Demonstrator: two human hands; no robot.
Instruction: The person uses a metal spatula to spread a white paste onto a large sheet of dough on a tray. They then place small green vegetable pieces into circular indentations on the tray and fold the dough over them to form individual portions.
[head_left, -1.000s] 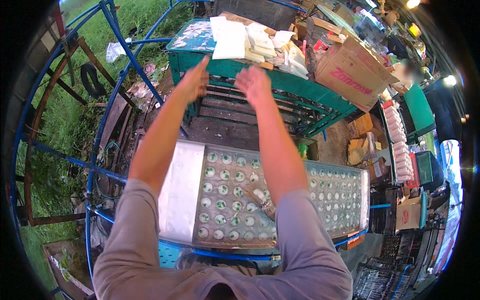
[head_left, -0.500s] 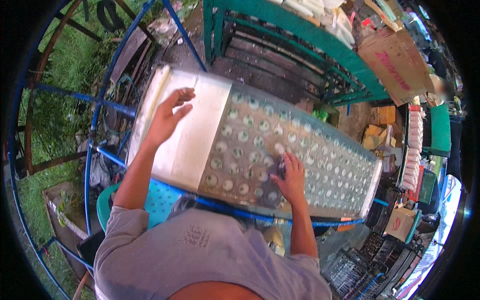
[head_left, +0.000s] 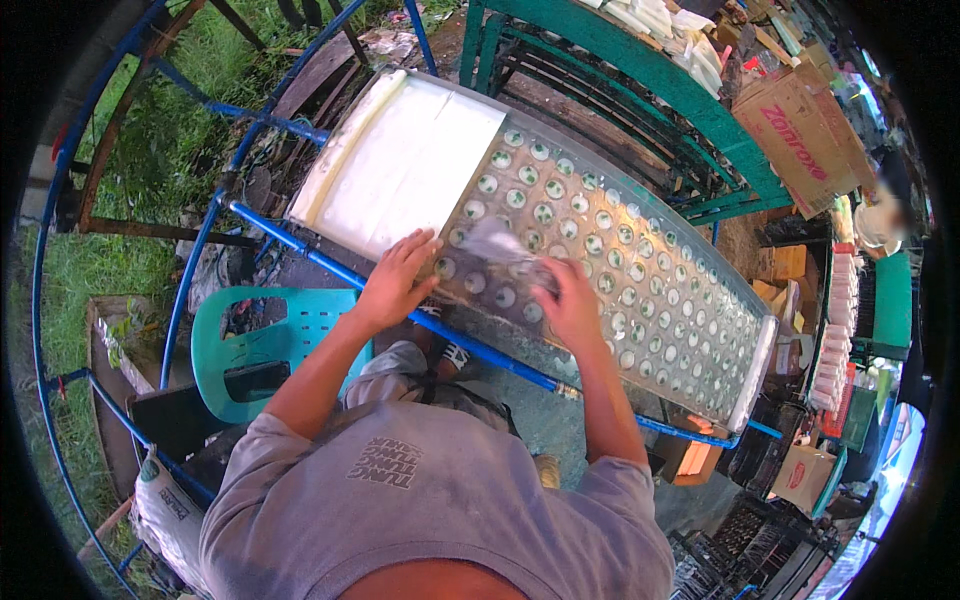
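A long clear sheet lies over rows of round pale spots with green in them. Beside its left end is a plain white panel. My left hand lies with fingers stretched out at the near edge of that panel, close to where it meets the sheet, and holds nothing. Over the left part of the sheet, my right hand is closed on a crumpled whitish cloth. Motion blurs the cloth, and my fingers hide part of it.
A blue pipe frame runs along the sheet's near side. There is a turquoise plastic chair at the left. Behind stands a green slatted rack, with a cardboard box at its right. Black crates lie at the lower right.
My left hand has come down and nearer from above the white panel to its near edge. The cloth in my right hand now reaches out leftward over the sheet. The whole view has shifted.
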